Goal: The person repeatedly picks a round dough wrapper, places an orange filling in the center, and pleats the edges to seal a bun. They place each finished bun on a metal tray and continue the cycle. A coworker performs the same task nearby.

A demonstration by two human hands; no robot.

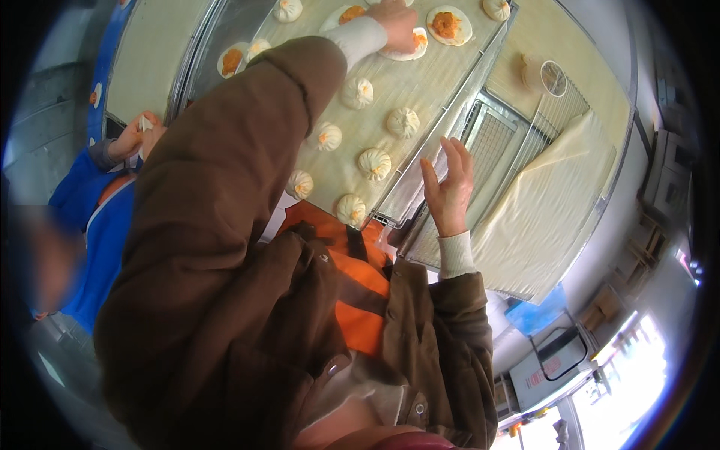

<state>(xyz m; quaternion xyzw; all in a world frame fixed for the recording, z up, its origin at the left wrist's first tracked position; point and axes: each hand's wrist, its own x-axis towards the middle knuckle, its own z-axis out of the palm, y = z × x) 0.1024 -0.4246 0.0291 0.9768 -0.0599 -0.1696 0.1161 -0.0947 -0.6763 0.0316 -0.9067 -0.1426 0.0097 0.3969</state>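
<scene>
At the top of the pale work surface (442, 82), my left hand (394, 26) bends down over a flat dough round with orange filling (409, 51). Its fingers are closed at the round's edge, their tips partly hidden. Beside it lies another filled dough round (447, 26), with one more (345, 16) on the other side. Several pleated buns (375, 163) stand apart on the same surface. My right hand (450, 187) is raised, thumb and fingers apart, holding nothing, just right of the surface's metal edge.
A wire rack tray (491, 131) sits to the right, next to a rack covered by a pale sheet (547, 202). Behind them stands a clear tub (551, 79). At left, a co-worker in blue (112, 217) holds a piece of dough (144, 131) in both hands.
</scene>
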